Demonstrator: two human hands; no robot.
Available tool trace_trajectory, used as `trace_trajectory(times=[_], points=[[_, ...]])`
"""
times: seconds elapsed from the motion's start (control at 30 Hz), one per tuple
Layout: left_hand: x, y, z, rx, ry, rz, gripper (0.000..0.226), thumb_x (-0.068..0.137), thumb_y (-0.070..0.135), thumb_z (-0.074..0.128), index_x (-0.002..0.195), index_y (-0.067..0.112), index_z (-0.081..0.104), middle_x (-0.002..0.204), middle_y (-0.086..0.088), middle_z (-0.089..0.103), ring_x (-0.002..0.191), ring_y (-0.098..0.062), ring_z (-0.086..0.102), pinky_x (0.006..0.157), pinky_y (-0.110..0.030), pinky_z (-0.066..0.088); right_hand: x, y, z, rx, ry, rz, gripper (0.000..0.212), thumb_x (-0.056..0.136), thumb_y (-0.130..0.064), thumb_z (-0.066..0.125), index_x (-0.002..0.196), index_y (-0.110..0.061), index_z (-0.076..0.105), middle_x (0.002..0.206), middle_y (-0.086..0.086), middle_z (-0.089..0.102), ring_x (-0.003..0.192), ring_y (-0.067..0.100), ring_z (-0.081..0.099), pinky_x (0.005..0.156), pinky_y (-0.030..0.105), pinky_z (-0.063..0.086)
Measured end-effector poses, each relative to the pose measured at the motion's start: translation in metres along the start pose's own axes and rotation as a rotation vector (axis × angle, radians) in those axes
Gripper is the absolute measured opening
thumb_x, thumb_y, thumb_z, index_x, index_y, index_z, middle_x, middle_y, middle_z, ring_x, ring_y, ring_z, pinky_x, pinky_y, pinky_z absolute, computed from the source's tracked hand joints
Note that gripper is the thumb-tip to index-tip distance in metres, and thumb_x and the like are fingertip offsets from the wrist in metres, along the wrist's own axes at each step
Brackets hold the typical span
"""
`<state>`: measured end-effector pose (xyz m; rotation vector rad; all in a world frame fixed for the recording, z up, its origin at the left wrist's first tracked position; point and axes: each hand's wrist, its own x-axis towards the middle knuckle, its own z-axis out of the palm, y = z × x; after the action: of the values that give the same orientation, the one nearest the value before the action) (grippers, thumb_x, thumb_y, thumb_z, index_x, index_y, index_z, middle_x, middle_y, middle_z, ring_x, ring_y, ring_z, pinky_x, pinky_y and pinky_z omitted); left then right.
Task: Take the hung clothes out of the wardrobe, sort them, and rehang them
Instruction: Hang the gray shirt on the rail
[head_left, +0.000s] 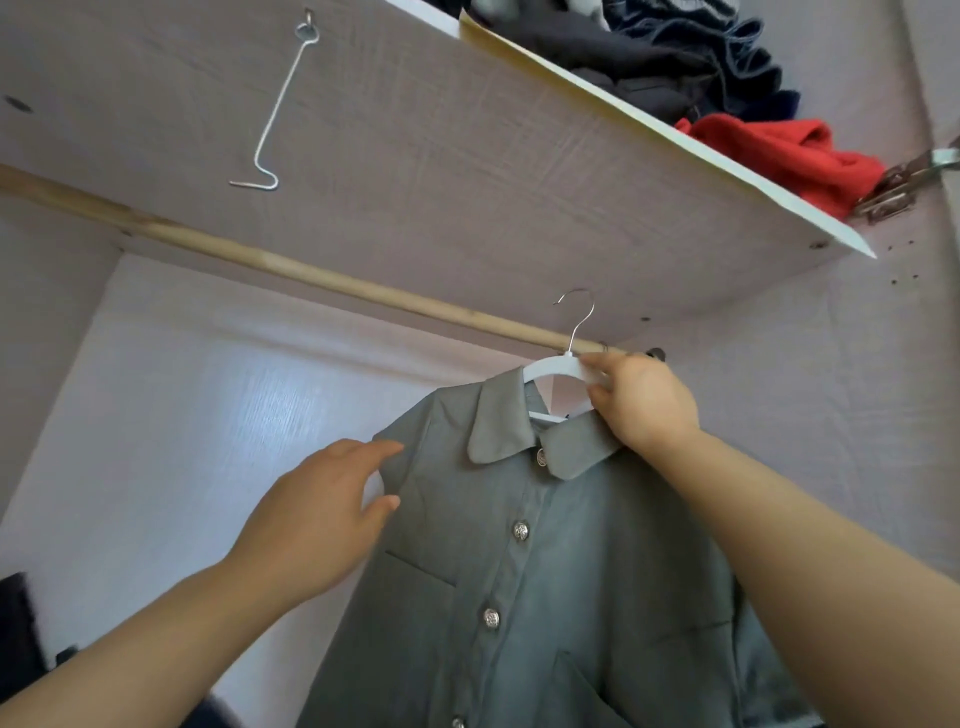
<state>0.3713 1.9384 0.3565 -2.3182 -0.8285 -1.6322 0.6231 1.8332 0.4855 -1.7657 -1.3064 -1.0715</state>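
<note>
A grey-green buttoned shirt (545, 571) with silver buttons hangs on a white hanger (556, 366) with a metal hook. My right hand (641, 400) grips the hanger's right arm at the collar. The hook stands in front of the right end of the wooden rail (291, 270), not over it as far as I can tell. My left hand (317, 512) is at the shirt's left shoulder, thumb and fingers around the shoulder edge of the fabric.
A bent wire hook (270, 109) hangs from the underside of the shelf (467, 156). On the shelf lie dark folded clothes (675, 57) and a red garment (779, 156). A door hinge (904, 182) sits at the right. The wardrobe's pale back wall (208, 441) lies behind.
</note>
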Motion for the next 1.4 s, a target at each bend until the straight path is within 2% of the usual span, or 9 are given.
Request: trace_trajectory(times=[0.3, 0.5, 0.6, 0.77, 0.87, 1.0, 1.13, 1.23, 1.4], points=[[0.020, -0.012, 0.023, 0.074, 0.020, 0.004, 0.048, 0.091, 0.041, 0.048, 0.135, 0.043, 0.032, 0.132, 0.018, 0.045, 0.115, -0.002, 0.047, 0.091, -0.017, 0.038, 0.039, 0.025, 0.034, 0.005, -0.057, 0.017, 0.043, 0.090, -0.018, 0.048, 0.129, -0.034, 0.050, 0.127, 0.005, 0.057, 0.113, 0.031, 0.052, 0.086, 0.037, 0.045], [0.021, -0.015, 0.043, 0.109, -0.002, 0.005, 0.048, 0.091, 0.044, 0.046, 0.136, 0.046, 0.028, 0.134, 0.022, 0.041, 0.120, 0.000, 0.043, 0.096, -0.015, 0.036, 0.037, 0.052, 0.072, -0.050, -0.131, -0.001, 0.039, 0.089, -0.020, 0.046, 0.127, -0.025, 0.053, 0.114, 0.012, 0.062, 0.105, 0.033, 0.056, 0.083, 0.038, 0.049], [0.016, -0.016, 0.052, 0.108, -0.031, 0.001, 0.048, 0.091, 0.045, 0.044, 0.136, 0.046, 0.027, 0.134, 0.022, 0.040, 0.121, 0.001, 0.042, 0.097, -0.016, 0.035, 0.026, 0.062, 0.089, -0.064, -0.055, -0.057, 0.043, 0.091, -0.023, 0.046, 0.132, -0.034, 0.047, 0.112, 0.011, 0.060, 0.103, 0.033, 0.056, 0.077, 0.036, 0.045], [0.005, -0.015, 0.067, 0.099, -0.095, -0.051, 0.049, 0.091, 0.045, 0.044, 0.137, 0.045, 0.026, 0.140, 0.020, 0.036, 0.125, -0.002, 0.040, 0.101, -0.018, 0.034, 0.024, 0.062, 0.095, -0.078, 0.009, -0.091, 0.041, 0.092, -0.028, 0.046, 0.133, -0.032, 0.046, 0.114, 0.011, 0.058, 0.104, 0.033, 0.056, 0.076, 0.038, 0.045], [-0.005, -0.016, 0.071, 0.096, -0.123, -0.082, 0.049, 0.092, 0.045, 0.044, 0.137, 0.044, 0.027, 0.141, 0.018, 0.037, 0.125, -0.003, 0.041, 0.101, -0.019, 0.035, 0.010, 0.054, 0.098, -0.093, 0.097, -0.096, 0.038, 0.090, -0.028, 0.051, 0.128, -0.027, 0.052, 0.117, 0.011, 0.056, 0.108, 0.034, 0.052, 0.083, 0.040, 0.043], [-0.038, -0.028, 0.074, 0.085, -0.187, -0.131, 0.049, 0.093, 0.036, 0.046, 0.139, 0.037, 0.030, 0.139, 0.012, 0.041, 0.123, -0.007, 0.042, 0.098, -0.019, 0.033, -0.045, 0.024, 0.118, 0.013, 0.235, -0.276, 0.041, 0.080, -0.016, 0.066, 0.121, -0.015, 0.061, 0.118, 0.018, 0.056, 0.110, 0.038, 0.051, 0.094, 0.045, 0.037], [-0.103, -0.049, 0.073, 0.154, -0.303, -0.265, 0.053, 0.093, 0.033, 0.047, 0.142, 0.030, 0.028, 0.140, 0.005, 0.039, 0.123, -0.015, 0.041, 0.099, -0.025, 0.034, -0.144, -0.026, 0.163, 0.188, 0.060, -0.419, 0.042, 0.073, -0.013, 0.075, 0.114, -0.013, 0.065, 0.110, 0.015, 0.062, 0.101, 0.036, 0.058, 0.092, 0.048, 0.043], [-0.171, -0.067, 0.067, 0.292, -0.419, -0.405, 0.055, 0.092, 0.035, 0.047, 0.143, 0.027, 0.027, 0.142, 0.002, 0.038, 0.126, -0.019, 0.039, 0.100, -0.032, 0.035, -0.233, -0.070, 0.198, 0.318, -0.128, -0.531, 0.044, 0.065, -0.014, 0.081, 0.107, -0.012, 0.068, 0.105, 0.012, 0.065, 0.096, 0.033, 0.062, 0.091, 0.039, 0.041], [-0.308, -0.079, 0.033, 0.406, -0.563, -0.761, 0.055, 0.092, 0.035, 0.048, 0.142, 0.027, 0.027, 0.142, 0.001, 0.036, 0.127, -0.021, 0.038, 0.101, -0.034, 0.035, -0.371, -0.138, 0.224, 0.556, -0.509, -0.617, 0.049, 0.057, -0.021, 0.087, 0.103, -0.013, 0.071, 0.098, 0.007, 0.067, 0.089, 0.026, 0.066, 0.078, 0.038, 0.054]])
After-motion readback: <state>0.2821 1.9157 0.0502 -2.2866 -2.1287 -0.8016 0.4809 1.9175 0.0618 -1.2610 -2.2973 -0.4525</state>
